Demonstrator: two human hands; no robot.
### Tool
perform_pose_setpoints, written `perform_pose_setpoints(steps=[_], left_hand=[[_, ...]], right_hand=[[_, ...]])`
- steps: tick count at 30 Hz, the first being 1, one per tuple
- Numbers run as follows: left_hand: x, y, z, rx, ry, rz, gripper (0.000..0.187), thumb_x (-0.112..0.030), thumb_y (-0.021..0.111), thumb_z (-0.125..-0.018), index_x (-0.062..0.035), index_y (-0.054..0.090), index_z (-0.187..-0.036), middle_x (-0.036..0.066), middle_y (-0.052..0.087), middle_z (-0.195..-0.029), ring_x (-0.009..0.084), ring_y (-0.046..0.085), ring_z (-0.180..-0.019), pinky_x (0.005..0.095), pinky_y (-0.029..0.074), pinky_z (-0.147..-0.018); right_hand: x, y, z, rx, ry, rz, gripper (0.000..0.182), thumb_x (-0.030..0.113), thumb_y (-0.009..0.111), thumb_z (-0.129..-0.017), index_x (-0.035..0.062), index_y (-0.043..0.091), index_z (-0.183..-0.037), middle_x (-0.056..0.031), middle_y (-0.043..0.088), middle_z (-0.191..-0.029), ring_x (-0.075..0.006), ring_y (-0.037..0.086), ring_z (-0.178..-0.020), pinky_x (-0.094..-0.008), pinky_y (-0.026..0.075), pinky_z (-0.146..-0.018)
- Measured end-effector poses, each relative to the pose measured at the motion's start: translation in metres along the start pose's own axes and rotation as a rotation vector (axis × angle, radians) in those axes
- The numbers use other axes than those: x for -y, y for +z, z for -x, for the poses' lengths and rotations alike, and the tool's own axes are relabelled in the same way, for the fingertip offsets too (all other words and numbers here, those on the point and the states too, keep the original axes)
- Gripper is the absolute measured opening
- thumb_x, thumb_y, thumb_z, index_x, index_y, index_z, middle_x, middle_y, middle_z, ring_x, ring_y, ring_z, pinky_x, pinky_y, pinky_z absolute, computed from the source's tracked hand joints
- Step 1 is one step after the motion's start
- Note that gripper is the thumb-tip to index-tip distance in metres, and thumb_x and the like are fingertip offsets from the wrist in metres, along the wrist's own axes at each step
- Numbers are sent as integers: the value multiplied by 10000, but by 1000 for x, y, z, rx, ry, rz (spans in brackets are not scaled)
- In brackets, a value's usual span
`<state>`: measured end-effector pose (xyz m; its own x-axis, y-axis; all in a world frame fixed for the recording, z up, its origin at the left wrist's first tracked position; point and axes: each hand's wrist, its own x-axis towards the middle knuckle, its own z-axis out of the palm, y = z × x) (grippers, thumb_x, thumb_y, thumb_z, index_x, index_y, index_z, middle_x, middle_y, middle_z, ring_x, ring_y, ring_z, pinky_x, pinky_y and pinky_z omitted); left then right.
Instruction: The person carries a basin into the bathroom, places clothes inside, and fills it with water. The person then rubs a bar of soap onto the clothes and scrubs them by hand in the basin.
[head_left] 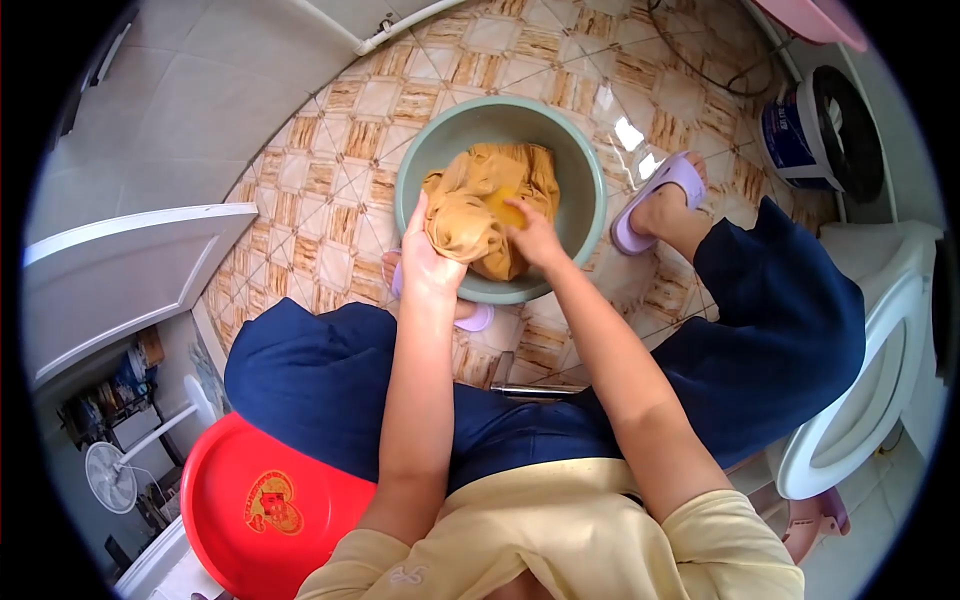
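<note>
A mustard-yellow cloth garment (pixel 520 165) lies bunched up in a grey-green round basin (pixel 585 215) on the floor between my feet. My left hand (pixel 432 258) is turned palm up and holds a gathered wad of the garment near the basin's left side. Against the cloth, my right hand (pixel 535 234) has its fingers closed on a brighter yellow, soap-like bar (pixel 506 206). The bar overlaps the wad held by my left hand. Parts of the left fingers are hidden behind the fabric.
A red plastic basin (pixel 310 510) stands at lower left. On the right are a white toilet (pixel 860 380) and a white-and-blue bucket (pixel 795 135). An open door (pixel 130 270) is at left. My feet wear lilac slippers (pixel 640 212) on the tiled floor (pixel 330 215).
</note>
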<state>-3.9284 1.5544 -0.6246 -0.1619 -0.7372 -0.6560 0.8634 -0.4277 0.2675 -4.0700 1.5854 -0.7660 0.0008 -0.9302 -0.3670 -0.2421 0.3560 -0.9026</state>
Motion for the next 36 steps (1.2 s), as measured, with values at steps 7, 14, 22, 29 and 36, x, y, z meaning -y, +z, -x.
perform_pose_setpoints(steps=[7, 14, 22, 29, 36], left_hand=[[17, -94, -32, -231, 262, -740, 420, -91, 567, -826, 11, 464, -1220, 140, 580, -1155, 263, 549, -1096, 404, 461, -932], [-16, -95, -15, -276, 1018, -1912, 400, -21, 547, -741, -30, 561, -1140, 217, 589, -1133, 361, 498, -1144, 373, 426, -941], [42, -61, -20, -184, 240, -1924, 438, -189, 642, -723, -5, 542, -1107, 215, 621, -1070, 364, 600, -986, 377, 466, -863], [21, -79, -56, -325, 293, -1406, 387, -266, 599, -797, 19, 608, -1059, 172, 656, -1003, 274, 625, -921, 344, 462, -808], [75, -85, -49, 18, 74, -1403, 305, -150, 572, -870, 34, 602, -1111, 88, 646, -1017, 144, 591, -906, 259, 455, -805]], right_hand=[[9, 36, -14, -78, 169, 802, 678, 205, 616, -802, 140, 317, -1407, -154, 513, -1207, -316, 520, -1111, -401, 459, -880], [36, -1, -13, -68, 360, 396, 749, 300, 684, -736, 90, 338, -1366, -139, 527, -1216, -299, 548, -1097, -392, 465, -882], [-21, 32, -22, -262, 44, 974, 689, 240, 689, -731, 122, 384, -1337, -115, 558, -1128, -261, 571, -1049, -403, 480, -847], [27, -13, -24, -294, 244, 769, 400, 158, 672, -717, 48, 480, -1051, -116, 594, -1001, -286, 591, -978, -411, 489, -783], [54, -23, -92, -283, 33, 392, 334, 98, 621, -721, 28, 509, -1027, -216, 621, -972, -381, 593, -939, -481, 467, -814]])
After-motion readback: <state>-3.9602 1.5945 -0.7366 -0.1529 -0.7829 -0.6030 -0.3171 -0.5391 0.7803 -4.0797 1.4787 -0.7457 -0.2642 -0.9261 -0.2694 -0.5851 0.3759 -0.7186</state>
